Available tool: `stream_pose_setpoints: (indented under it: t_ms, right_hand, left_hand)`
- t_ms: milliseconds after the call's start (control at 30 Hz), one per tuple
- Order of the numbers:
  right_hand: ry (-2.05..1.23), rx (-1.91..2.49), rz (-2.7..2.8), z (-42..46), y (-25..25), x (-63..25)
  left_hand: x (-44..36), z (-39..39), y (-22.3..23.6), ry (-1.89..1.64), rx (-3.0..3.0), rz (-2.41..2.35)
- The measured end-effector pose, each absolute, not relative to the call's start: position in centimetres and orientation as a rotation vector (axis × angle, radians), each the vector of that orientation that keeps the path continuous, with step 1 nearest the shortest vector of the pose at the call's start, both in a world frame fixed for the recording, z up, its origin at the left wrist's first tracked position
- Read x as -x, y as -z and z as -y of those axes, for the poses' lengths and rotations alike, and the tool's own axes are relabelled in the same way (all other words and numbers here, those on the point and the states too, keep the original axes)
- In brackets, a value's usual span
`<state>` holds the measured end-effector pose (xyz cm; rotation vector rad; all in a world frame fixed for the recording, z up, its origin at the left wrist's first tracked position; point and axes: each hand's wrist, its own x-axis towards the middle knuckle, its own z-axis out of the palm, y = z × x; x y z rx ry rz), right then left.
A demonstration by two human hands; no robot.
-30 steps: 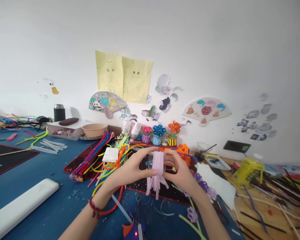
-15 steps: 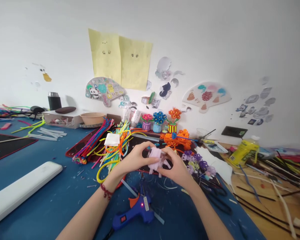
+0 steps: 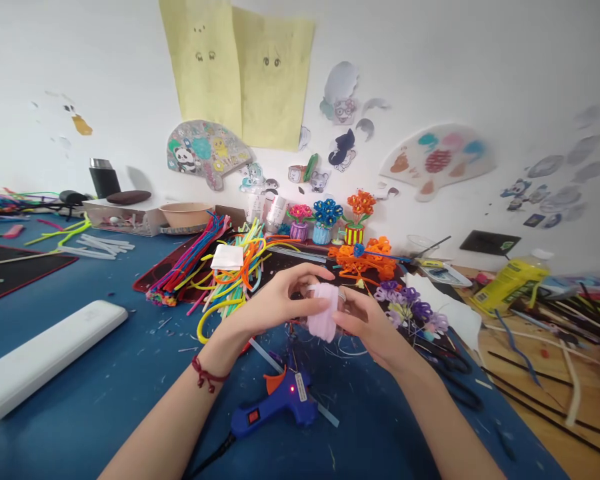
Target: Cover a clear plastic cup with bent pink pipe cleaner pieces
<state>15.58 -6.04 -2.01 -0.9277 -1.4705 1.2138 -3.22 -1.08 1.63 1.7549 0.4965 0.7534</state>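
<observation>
Between both hands is a small pale pink fuzzy piece (image 3: 323,321), which looks like bundled pipe cleaners. My left hand (image 3: 284,293) grips its left side, thumb across the front and fingers curled over the top. On the other side my right hand (image 3: 375,328) pinches it with thumb and fingers, some of them hidden behind it. Below, a blue hot glue gun (image 3: 286,404) lies on the blue table (image 3: 145,393), its red light lit. A clear glue stick (image 3: 326,415) shows beside it.
Colourful pipe cleaners (image 3: 190,260) lie behind my left hand. Small potted pipe-cleaner flowers (image 3: 326,223) stand by the wall. Purple flowers (image 3: 405,300) lie right of my hands, near a yellow bottle (image 3: 511,283). A long white bar-shaped object (image 3: 55,360) rests on the left.
The pink piece has been turned in my hands, showing a broader ribbed side. My right hand has shifted slightly right. The camera view has tilted downward.
</observation>
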Motion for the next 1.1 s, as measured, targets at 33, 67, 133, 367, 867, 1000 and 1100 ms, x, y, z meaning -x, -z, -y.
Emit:
stream_pose_setpoints:
  t_ms: [33,67,133,367,867,1000,1100]
  right_hand:
    - [-1.218,0.918,1.486,6.12,1.97,-15.54]
    - [-1.223,0.907,1.502,6.19,1.92,-15.48]
    - [-1.228,0.892,1.536,6.31,1.78,-15.34]
    - [-1.134,0.915,1.616,6.36,1.66,-15.37]
    - [-1.057,0.987,1.583,6.54,1.48,-15.37]
    - [-1.074,0.996,1.525,6.39,1.72,-15.73]
    - [-1.096,0.988,1.479,6.42,1.71,-15.84]
  left_hand:
    - [3.26,1.12,-1.65,-0.76,-1.772,-0.489]
    - [3.28,1.18,-1.66,-0.771,-1.798,-0.484]
    - [3.29,1.31,-1.68,-0.794,-1.87,-0.482]
    - [3.23,1.73,-1.86,-0.793,-2.046,-0.5]
    - [2.32,1.95,-1.38,-0.781,-1.973,-0.501]
    - [2.42,1.79,-1.29,-0.785,-1.91,-0.472]
    - [2.66,1.78,-1.42,-0.784,-1.908,-0.442]
